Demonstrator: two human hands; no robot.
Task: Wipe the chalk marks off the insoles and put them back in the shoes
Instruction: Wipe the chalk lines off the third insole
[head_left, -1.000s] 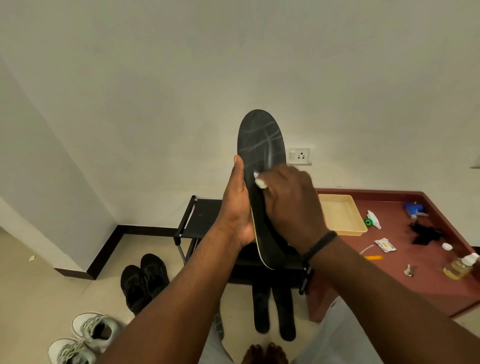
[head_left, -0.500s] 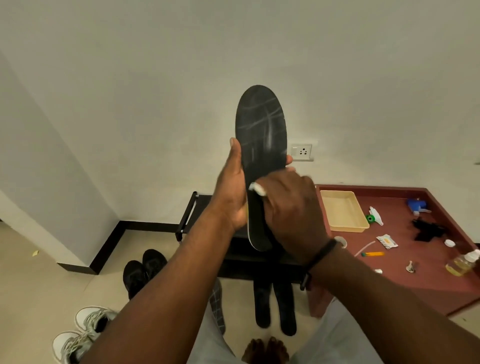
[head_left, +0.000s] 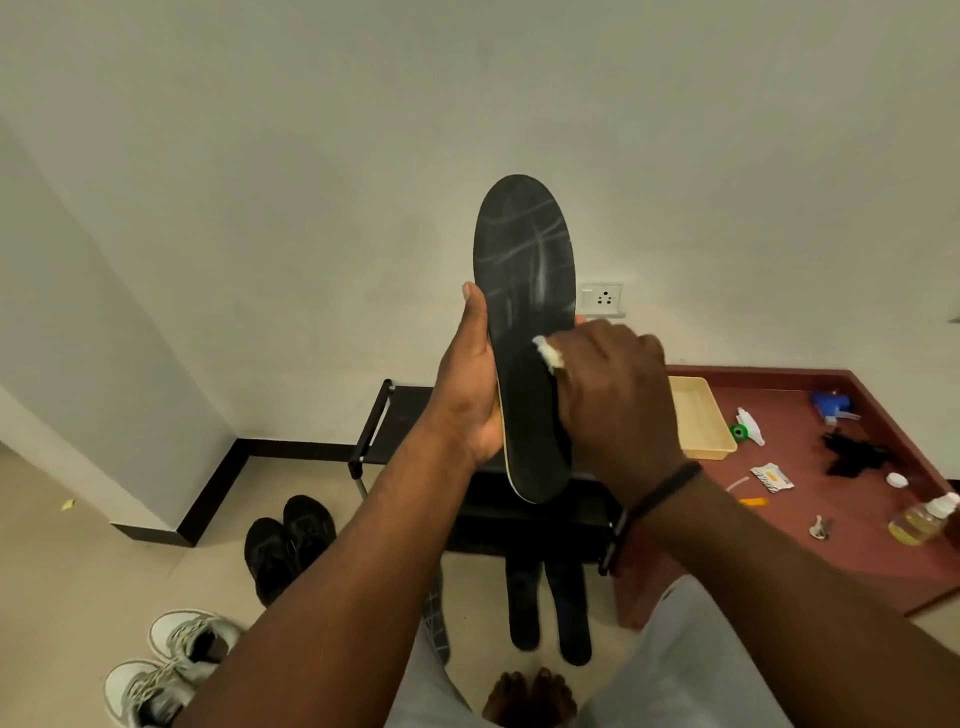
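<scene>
1. I hold one black insole (head_left: 524, 332) upright in front of the wall, toe end up; my left hand (head_left: 470, 395) grips its left edge with the thumb along the rim and the fingers curled behind it.
2. My right hand (head_left: 608, 395) pinches a small white wipe (head_left: 548, 356) and presses it on the middle of the insole.
3. I judge the step in hand is the wiping. Pale chalk marks (head_left: 535, 249) cross the upper half, above the wipe, so this insole is not clean yet.
4. The next move, I think, calls for firm strokes up toward the toe, with the left hand bracing from behind so the insole does not bend.
5. Two more dark insoles (head_left: 550, 608) lie on the floor near me; black shoes (head_left: 288, 545) and white sneakers (head_left: 166, 660) wait on the left.
6. On the bench (head_left: 841, 525) at right lies a small sachet (head_left: 771, 478); its print is too small to read. I can read no brand anywhere.
</scene>
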